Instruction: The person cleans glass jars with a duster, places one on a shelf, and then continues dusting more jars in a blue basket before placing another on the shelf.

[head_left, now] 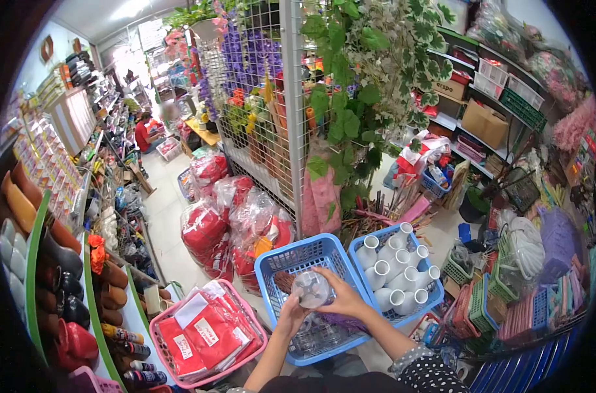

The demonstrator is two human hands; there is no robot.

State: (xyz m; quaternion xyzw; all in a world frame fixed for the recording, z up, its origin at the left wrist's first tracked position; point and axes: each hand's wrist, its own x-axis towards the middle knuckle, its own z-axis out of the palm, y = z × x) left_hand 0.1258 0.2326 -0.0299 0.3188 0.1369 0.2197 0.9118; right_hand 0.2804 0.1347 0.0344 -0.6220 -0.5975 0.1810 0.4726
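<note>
Above the large blue plastic basket (266, 283), both my hands hold a clear round container (311, 289), glass or plastic. My left hand (290, 317) grips its lower left side with the fingers closed around it. My right hand (342, 295) is wrapped round its right side. Inside the basket below lie several clear vessels (311, 337), partly covered by my hands, with a brown item (285, 281) at the left and something purple at the right. A second blue basket (415, 313) to the right holds several white narrow-necked vases (395, 262).
A pink basket (155, 327) of red packets stands at the left. Red items in clear plastic bags (206, 223) lie beside a white wire-mesh rack (291, 111) hung with artificial plants. Shelves of pots and spray cans (144, 376) line the left. A person in red (143, 136) sits far down the aisle.
</note>
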